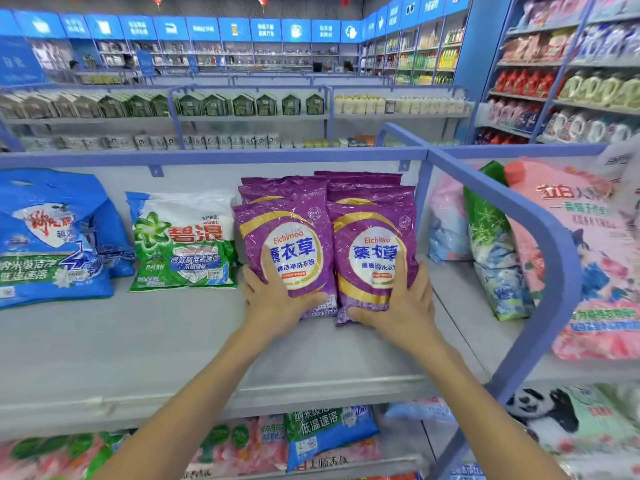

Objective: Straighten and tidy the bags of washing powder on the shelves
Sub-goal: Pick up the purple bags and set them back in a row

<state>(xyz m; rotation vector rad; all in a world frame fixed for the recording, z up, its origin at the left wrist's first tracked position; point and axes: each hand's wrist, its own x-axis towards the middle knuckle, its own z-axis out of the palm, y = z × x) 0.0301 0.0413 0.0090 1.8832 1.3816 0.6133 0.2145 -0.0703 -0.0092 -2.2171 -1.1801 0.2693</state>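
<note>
Two rows of purple washing powder bags stand upright on the grey top shelf point(173, 341), against its right divider. My left hand point(277, 299) lies flat on the lower front of the front left purple bag point(294, 220), fingers pointing up and thumb stretched along its bottom. My right hand point(398, 306) presses the lower front of the front right purple bag point(374, 220) in the same way. More purple bags point(363, 192) stand behind these two, mostly hidden. Both front bags lean slightly back.
Left of the purple rows stand a green and white bag point(183, 237) and large blue bags point(52, 244). A blue rail point(519, 202) divides off the right bay, which holds a pink bag point(588, 254) and a green bag point(495, 247). More bags point(325, 431) fill the lower shelf.
</note>
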